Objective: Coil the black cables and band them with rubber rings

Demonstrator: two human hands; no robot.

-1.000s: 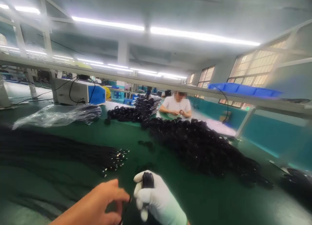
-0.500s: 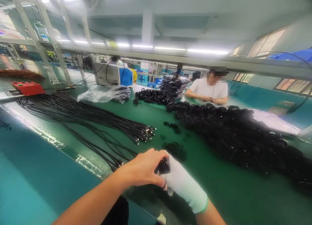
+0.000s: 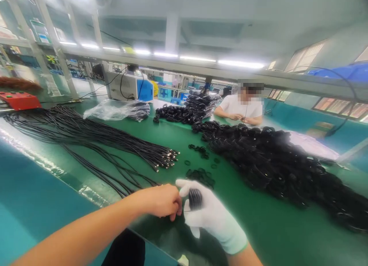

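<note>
My right hand [image 3: 211, 210], in a white glove, is closed around a small coil of black cable [image 3: 196, 199], its loops stacked side by side. Close against the gloved fingertips is my bare left hand [image 3: 165, 200], its fingers curled downward; what they pinch, if anything, is hidden. Long black cables [image 3: 115, 137] lie stretched out on the green tabletop to the left, their metal connector ends bunched toward the middle. Just beyond my hands sits a small heap of thin black rings [image 3: 201, 176].
A large pile of coiled black cables [image 3: 258, 154] covers the right side. At the back are a clear plastic bag [image 3: 107, 110], a machine with a blue front [image 3: 129, 87], and a red control box [image 3: 20, 101]. A person in white [image 3: 243, 106] sits across the table.
My left hand has shifted left off the coil, its fingers now curled downward. The coil stays in my gloved right hand and shows more openly. The view has turned slightly right.
</note>
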